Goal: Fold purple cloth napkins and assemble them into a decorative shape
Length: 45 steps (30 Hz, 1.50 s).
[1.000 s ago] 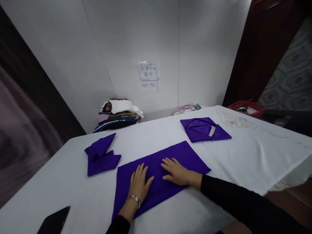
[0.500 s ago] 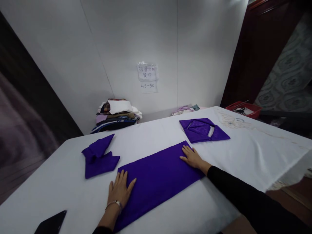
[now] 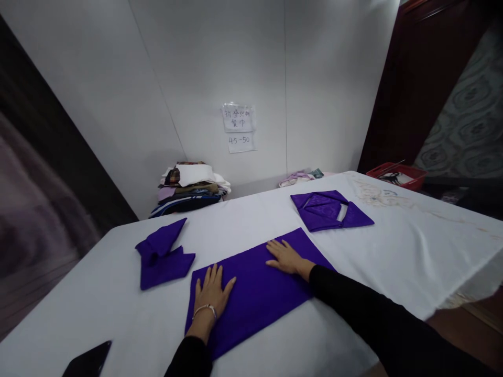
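A purple cloth napkin, folded into a long rectangle, lies flat on the white tablecloth in front of me. My left hand rests palm down on its left part, fingers spread, a bracelet on the wrist. Toward the right part, my right hand is also laid flat on the cloth with its fingers apart. Left of the napkin sits a second purple napkin, folded into a pointed shape. Beyond the right end is another purple napkin, folded with pointed corners and an opening in its middle.
A pile of folded clothes stands behind the table's far edge, near crumpled pink fabric. At the back right is a red basket holding some items. A black phone-like object lies at the near left. Paper signs hang on the wall.
Both hands have slid inward over the napkin, the left one to the right and the right one to the left. They stay flat on the cloth. The view has shifted slightly.
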Tool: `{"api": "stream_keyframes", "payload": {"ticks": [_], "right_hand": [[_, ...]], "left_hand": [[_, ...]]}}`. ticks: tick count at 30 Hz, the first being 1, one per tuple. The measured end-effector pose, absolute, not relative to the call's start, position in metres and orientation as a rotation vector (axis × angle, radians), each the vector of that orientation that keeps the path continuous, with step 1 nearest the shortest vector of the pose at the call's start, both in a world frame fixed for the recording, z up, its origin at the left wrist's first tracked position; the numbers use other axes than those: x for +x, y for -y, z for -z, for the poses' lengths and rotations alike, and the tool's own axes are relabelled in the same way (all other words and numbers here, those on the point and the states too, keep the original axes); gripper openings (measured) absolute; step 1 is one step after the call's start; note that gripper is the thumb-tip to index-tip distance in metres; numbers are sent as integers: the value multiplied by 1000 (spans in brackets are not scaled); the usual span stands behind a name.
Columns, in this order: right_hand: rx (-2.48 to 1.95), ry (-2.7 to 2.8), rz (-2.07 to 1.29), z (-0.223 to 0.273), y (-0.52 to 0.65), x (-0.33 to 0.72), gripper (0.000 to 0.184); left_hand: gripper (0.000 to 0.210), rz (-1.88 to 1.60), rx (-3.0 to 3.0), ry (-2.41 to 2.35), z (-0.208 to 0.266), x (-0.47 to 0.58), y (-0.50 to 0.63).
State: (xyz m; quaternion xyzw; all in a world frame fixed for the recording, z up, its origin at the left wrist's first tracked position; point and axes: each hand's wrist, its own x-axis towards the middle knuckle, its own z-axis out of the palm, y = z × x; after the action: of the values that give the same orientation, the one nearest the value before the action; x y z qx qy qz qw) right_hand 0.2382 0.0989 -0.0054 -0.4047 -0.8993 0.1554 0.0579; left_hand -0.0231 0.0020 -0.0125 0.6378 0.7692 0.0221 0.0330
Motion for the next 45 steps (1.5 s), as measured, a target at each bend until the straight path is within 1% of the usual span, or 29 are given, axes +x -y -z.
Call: {"api": "stream_keyframes", "payload": {"ticks": [4,7,9,12,14,16,19,25,29,31,34,37,41,45], "right_hand": [[-1634,2548,-349,6,-127,296,70],[-1797,2461,-322,-3,-125,309,69],[-1730,2479,-359,-9,-105,293,71],[-1309,2627,-505,-11,-52,249,74],[-1021,2711,-601,-8,-16,224,74],[-913,2746,-657,-4,7,216,76],[-1032,2740,-624,1,9,242,74],[-1614,2555,-317,15,-29,360,68],[-1806,2439,-180,26,-34,404,65],[-1784,2388,-175,30,-38,406,63],[-1596,2357,-186,36,-58,394,62],[-1431,2355,-168,43,-92,375,56],[-1326,2424,-148,47,-139,354,47],[-1334,2524,-189,41,-167,343,49]], "left_hand": [[70,-87,1939,-2407,16,-33,-1],[69,-112,1951,-2410,15,-33,-5],[69,-102,1920,-2414,12,-28,-5],[68,-78,1894,-2408,7,-7,4],[65,-85,1990,-2341,7,11,18],[63,-82,2111,-2233,9,24,35],[64,-26,2097,-2225,14,18,55],[62,28,1864,-2481,24,-56,79],[62,-8,1777,-2605,21,-76,83],[61,-91,1750,-2634,12,-73,78],[53,-253,1755,-2589,-7,-65,59],[45,-292,1607,-2625,-20,-61,35],[41,-306,1475,-2692,-22,-63,9],[43,-338,1341,-2699,-17,-69,-10]]}}
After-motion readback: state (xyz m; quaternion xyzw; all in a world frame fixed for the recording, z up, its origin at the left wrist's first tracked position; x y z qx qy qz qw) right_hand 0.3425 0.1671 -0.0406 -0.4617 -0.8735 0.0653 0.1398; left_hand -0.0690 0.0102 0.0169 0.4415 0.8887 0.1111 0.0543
